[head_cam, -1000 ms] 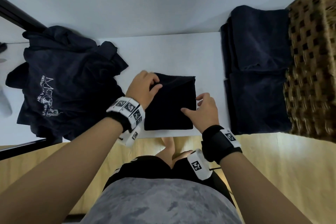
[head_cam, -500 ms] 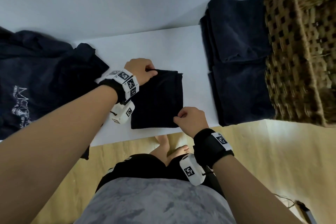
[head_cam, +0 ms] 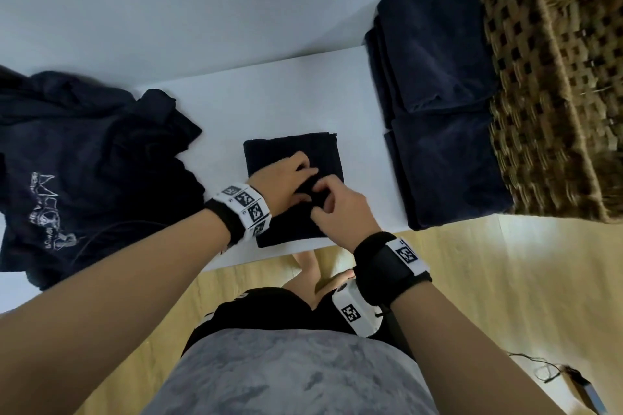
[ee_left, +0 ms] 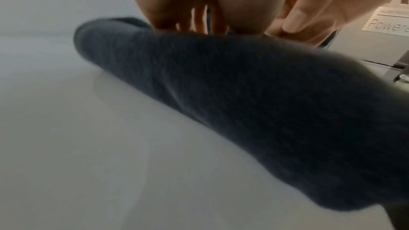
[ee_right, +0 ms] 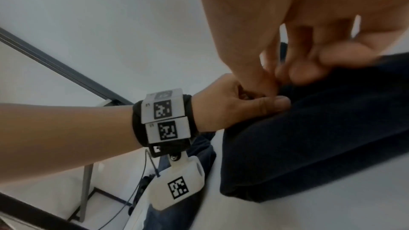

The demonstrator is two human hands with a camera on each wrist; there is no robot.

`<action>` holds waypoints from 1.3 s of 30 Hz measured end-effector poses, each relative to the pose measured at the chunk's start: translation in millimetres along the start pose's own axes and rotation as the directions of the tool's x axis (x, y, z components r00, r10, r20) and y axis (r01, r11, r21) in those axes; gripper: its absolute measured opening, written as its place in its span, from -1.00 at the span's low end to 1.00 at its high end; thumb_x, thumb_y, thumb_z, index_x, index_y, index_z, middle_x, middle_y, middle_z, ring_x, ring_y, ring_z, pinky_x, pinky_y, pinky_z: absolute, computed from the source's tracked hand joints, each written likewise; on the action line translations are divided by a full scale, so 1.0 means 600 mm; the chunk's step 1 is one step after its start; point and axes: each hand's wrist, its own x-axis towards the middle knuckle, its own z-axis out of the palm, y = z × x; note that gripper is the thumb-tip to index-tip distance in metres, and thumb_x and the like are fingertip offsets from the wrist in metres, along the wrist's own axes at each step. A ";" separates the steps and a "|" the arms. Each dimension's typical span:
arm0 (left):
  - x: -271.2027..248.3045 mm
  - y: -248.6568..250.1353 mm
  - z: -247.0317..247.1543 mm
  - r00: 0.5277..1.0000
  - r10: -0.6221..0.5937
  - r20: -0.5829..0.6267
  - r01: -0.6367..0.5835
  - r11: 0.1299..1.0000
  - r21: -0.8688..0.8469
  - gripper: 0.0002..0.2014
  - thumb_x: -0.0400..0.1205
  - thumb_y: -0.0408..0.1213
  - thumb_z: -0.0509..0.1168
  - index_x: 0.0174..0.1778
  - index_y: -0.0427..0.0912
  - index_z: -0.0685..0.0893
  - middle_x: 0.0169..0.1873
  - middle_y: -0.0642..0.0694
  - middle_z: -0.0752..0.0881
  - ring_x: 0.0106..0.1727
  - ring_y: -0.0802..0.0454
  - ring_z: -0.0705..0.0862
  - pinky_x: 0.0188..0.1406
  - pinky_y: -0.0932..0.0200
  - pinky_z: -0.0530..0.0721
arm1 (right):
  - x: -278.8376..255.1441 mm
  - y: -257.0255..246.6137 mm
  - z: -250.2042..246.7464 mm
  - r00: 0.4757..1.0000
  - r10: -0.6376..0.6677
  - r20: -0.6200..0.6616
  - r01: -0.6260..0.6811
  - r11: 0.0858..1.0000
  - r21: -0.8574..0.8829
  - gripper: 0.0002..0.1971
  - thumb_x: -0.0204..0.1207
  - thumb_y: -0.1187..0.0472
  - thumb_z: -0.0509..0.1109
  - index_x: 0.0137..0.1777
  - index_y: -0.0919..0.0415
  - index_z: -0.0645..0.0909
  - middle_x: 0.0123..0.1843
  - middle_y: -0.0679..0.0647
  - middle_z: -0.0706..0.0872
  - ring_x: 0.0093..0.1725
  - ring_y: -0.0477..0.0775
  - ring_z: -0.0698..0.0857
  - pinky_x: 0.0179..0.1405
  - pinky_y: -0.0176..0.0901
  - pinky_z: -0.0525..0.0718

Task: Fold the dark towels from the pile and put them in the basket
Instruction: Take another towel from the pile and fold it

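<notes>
A folded dark towel (head_cam: 293, 153) lies on the white table (head_cam: 269, 104) near its front edge. My left hand (head_cam: 296, 178) and right hand (head_cam: 325, 197) meet over the towel's middle. In the right wrist view, my left hand (ee_right: 261, 106) presses its thumb on a raised fold of the towel (ee_right: 321, 137), and my right hand (ee_right: 294, 73) pinches the cloth just beside it. From the left wrist, the towel (ee_left: 243, 102) bulges up under the left hand (ee_left: 199, 18). A woven basket (head_cam: 556, 77) stands at the far right.
An unfolded pile of dark cloth with white print (head_cam: 84, 172) covers the table's left side. Folded dark towels (head_cam: 438, 118) lie against the basket's left side. Bare table shows behind the towel. A wooden floor lies below the front edge.
Both hands left the towel's left and right edges and came together over its middle, gathering up a fold. The head view has shifted a little.
</notes>
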 end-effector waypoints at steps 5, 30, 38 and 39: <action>-0.040 -0.015 0.008 0.998 -0.047 -0.045 0.037 0.981 -0.192 -0.39 0.60 -0.16 0.42 0.58 -0.11 0.43 0.54 -0.11 0.39 0.48 -0.08 0.40 0.52 0.05 0.37 | 0.009 0.007 0.001 0.991 0.114 0.075 -0.106 0.990 -0.096 -0.27 0.53 0.23 0.30 0.64 -0.12 0.07 -0.17 0.11 0.71 -0.24 0.12 0.71 -0.22 -0.04 0.72; 0.002 0.079 -0.064 0.821 -0.462 0.336 0.479 0.236 -0.846 -0.76 0.41 -0.23 0.56 -0.06 0.02 0.71 -0.10 0.03 0.82 -0.15 0.13 0.82 -0.27 0.21 0.78 | -0.006 0.000 -0.170 0.954 0.300 -0.019 -0.286 0.923 0.257 -0.53 0.25 -0.07 0.61 0.15 -0.03 0.63 0.10 -0.10 0.77 0.11 -0.02 0.73 0.18 -0.02 0.73; 0.117 0.243 -0.072 0.908 -0.296 0.297 0.371 0.239 -0.897 -0.72 0.40 -0.19 0.60 -0.04 0.06 0.69 -0.12 0.09 0.82 -0.15 0.17 0.81 -0.29 0.26 0.75 | -0.071 0.077 -0.361 0.914 0.317 -0.254 -0.300 0.948 0.105 -0.56 0.34 -0.04 0.55 0.14 0.04 0.51 0.04 -0.06 0.68 0.05 0.05 0.67 -0.12 -0.18 0.57; 0.131 0.259 -0.066 0.908 -0.300 0.293 0.368 0.232 -0.901 -0.71 0.40 -0.17 0.60 -0.03 0.07 0.69 -0.08 0.06 0.81 -0.11 0.15 0.81 -0.24 0.23 0.77 | -0.071 0.085 -0.373 0.911 0.303 -0.281 -0.293 0.953 0.079 -0.58 0.37 -0.02 0.53 0.15 0.06 0.49 0.04 -0.03 0.67 0.07 0.09 0.67 -0.11 -0.19 0.54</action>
